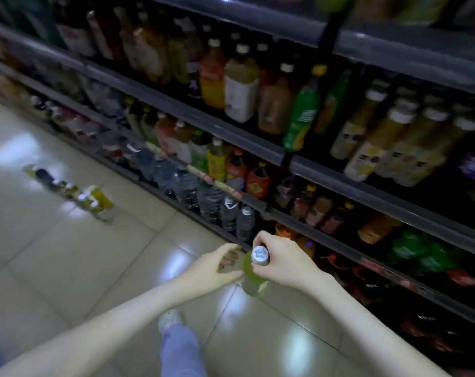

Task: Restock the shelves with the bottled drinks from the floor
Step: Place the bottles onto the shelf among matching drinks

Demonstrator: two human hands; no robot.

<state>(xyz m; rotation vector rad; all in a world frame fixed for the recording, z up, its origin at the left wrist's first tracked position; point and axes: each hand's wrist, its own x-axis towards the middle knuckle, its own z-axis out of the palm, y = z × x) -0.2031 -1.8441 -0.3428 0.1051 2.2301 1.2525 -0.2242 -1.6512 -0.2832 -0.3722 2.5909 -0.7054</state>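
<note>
Where the tiled floor (67,268) runs toward the left edge of the view, a small cluster of bottles (75,194) stands in the open aisle, well apart from the shelving; they are blurred, but several show pale caps and yellow-green contents. Nearer the bottom edge, a light shoe (169,319) and a pale blue trouser leg (179,349) stand on the tiles. Above them the left hand (217,265) reaches in with its fingers curled and its thumb tip against the side of a green bottle (252,281); whether it truly grips the bottle cannot be told. That bottle is held upright in the air above the floor, just in front of the bottom shelf's front edge. Its white cap (260,254) faces the camera. The right hand (282,262) wraps the neck just under the cap, fingers curled tightly round it. Behind and to the right rise the dark shelves (258,148), crowded on every level. Clear water bottles (203,197) line the lowest level just beyond the hands, while orange, yellow and green drinks fill the rows higher up.
</note>
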